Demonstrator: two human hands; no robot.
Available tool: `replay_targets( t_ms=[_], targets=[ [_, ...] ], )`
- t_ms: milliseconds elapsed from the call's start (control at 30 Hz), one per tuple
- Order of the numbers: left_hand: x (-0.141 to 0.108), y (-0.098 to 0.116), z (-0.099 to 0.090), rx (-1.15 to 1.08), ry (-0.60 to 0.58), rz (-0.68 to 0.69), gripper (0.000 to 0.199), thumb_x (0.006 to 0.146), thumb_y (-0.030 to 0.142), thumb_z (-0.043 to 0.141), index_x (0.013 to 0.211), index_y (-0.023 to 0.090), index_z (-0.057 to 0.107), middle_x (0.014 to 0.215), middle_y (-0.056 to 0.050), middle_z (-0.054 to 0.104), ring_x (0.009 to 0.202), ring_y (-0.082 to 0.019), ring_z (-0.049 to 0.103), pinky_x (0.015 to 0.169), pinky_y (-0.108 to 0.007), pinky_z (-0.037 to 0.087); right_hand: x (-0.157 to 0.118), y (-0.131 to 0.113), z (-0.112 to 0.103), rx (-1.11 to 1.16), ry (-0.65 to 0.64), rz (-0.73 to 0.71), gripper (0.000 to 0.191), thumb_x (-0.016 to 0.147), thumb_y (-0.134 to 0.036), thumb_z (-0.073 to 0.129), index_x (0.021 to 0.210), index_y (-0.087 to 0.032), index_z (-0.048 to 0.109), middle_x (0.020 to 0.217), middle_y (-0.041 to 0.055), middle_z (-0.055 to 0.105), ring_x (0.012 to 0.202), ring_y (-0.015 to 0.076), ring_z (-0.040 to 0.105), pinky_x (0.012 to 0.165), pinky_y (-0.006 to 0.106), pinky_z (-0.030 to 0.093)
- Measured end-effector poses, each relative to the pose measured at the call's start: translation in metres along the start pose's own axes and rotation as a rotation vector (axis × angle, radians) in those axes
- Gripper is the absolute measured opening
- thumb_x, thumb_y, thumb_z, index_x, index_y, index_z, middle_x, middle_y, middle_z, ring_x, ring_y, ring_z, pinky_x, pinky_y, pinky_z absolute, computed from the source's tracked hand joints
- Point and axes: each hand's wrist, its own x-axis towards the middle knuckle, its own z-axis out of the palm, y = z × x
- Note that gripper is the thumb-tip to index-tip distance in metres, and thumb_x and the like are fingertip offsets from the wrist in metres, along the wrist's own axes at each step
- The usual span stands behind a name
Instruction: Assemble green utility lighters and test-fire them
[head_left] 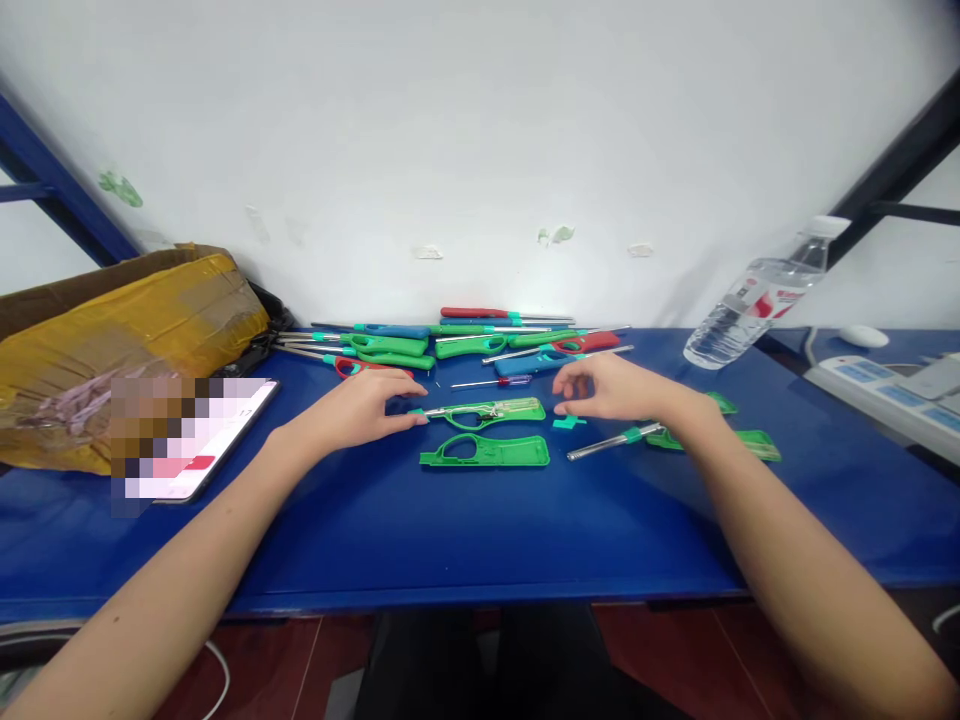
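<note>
An opened green lighter half (517,409) with metal parts inside lies mid-table. Its metal rod and teal collar reach my left hand (367,405), whose thumb and fingers are apart around that end, the thumb touching near the collar. An empty green shell half (487,452) lies just in front of it. My right hand (592,388) hovers over a small teal piece (568,423), its fingers curled; what they hold, if anything, is too small to tell. Behind the lighter half rests a screwdriver (514,380). Beneath my right forearm are a metal rod (611,441) and more green shells (759,446).
Several red, green and blue lighters (397,346) lie along the wall. On the left are a taped box (127,330) and a tablet (232,430). A water bottle (757,300), a power strip (885,385) and a white mouse (862,336) are on the right.
</note>
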Motion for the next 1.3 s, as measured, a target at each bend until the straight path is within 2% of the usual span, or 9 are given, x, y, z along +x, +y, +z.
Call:
replay_targets(
  t_ms=[133,367,433,567,600,767,967,1133,1300],
  targets=[
    [0.001,0.003,0.003,-0.02,-0.048,0.01,0.034,0.092,0.045,0.057,0.11,0.02,0.072,0.105,-0.008,0.074,0.096,-0.024,0.068,0.084,-0.034,0.053,-0.005,0.002,0.001,-0.028,-0.06,0.063,0.043,0.066,-0.051,0.078,0.095,-0.021,0.07,0.094,0.007,0.072,0.079,0.0228,0.067,0.064,0.031,0.051],
    [0.002,0.002,0.006,-0.017,-0.023,0.052,0.029,0.095,0.039,0.053,0.104,0.02,0.073,0.096,-0.008,0.073,0.087,-0.023,0.068,0.076,-0.032,0.052,-0.002,0.011,0.008,0.01,-0.087,0.013,0.017,0.074,-0.033,0.072,0.086,-0.021,0.069,0.075,0.0036,0.072,0.063,0.0191,0.066,0.052,0.028,0.049],
    [0.003,0.003,0.007,-0.024,-0.008,0.055,0.03,0.095,0.039,0.052,0.103,0.019,0.073,0.095,-0.008,0.073,0.086,-0.023,0.068,0.076,-0.033,0.052,-0.001,0.011,0.007,-0.002,-0.009,-0.024,0.016,0.076,-0.033,0.071,0.086,-0.021,0.068,0.076,0.0037,0.072,0.066,0.0199,0.067,0.054,0.029,0.05],
    [0.004,0.005,0.012,-0.017,0.01,0.067,0.029,0.096,0.037,0.052,0.105,0.02,0.072,0.095,-0.008,0.071,0.087,-0.022,0.067,0.077,-0.032,0.052,0.003,0.001,0.009,-0.023,0.281,-0.138,0.019,0.081,-0.032,0.066,0.095,-0.019,0.065,0.096,0.007,0.073,0.089,0.0238,0.068,0.077,0.036,0.053],
    [0.004,0.005,0.013,-0.014,0.012,0.073,0.028,0.096,0.036,0.052,0.106,0.02,0.072,0.096,-0.008,0.071,0.088,-0.022,0.066,0.078,-0.032,0.052,0.004,-0.004,0.012,-0.008,0.32,-0.165,0.019,0.083,-0.031,0.065,0.098,-0.019,0.065,0.099,0.0073,0.072,0.091,0.024,0.068,0.08,0.037,0.053],
    [0.005,0.012,0.018,-0.005,0.019,0.073,0.027,0.096,0.035,0.052,0.108,0.019,0.071,0.096,-0.008,0.07,0.089,-0.021,0.065,0.08,-0.032,0.051,0.012,-0.029,0.035,0.053,0.336,-0.295,0.024,0.084,-0.03,0.069,0.105,-0.019,0.067,0.099,0.0059,0.073,0.089,0.0215,0.068,0.08,0.035,0.053],
    [0.005,0.023,0.019,-0.01,0.045,0.091,0.027,0.097,0.034,0.051,0.108,0.019,0.071,0.099,-0.008,0.069,0.092,-0.022,0.064,0.081,-0.034,0.052,0.016,-0.041,0.056,-0.008,0.387,-0.31,0.03,0.093,-0.037,0.06,0.116,-0.02,0.067,0.099,0.0081,0.071,0.088,0.0219,0.066,0.078,0.036,0.052],
    [0.006,0.026,0.022,-0.012,0.129,0.115,0.027,0.096,0.033,0.052,0.112,0.019,0.069,0.108,-0.01,0.067,0.099,-0.023,0.063,0.089,-0.038,0.053,0.019,-0.042,0.059,-0.027,0.39,-0.379,0.024,0.096,-0.036,0.055,0.107,-0.021,0.071,0.097,0.0084,0.07,0.093,0.0228,0.064,0.079,0.035,0.051],
    [0.013,0.036,0.027,-0.005,0.328,0.171,0.026,0.096,0.028,0.055,0.117,0.019,0.066,0.116,-0.013,0.063,0.108,-0.024,0.06,0.093,-0.041,0.053,0.022,-0.046,0.063,0.001,0.412,-0.366,0.026,0.095,-0.039,0.057,0.106,-0.02,0.071,0.095,0.0092,0.072,0.09,0.0233,0.065,0.079,0.036,0.051]
  ],
)
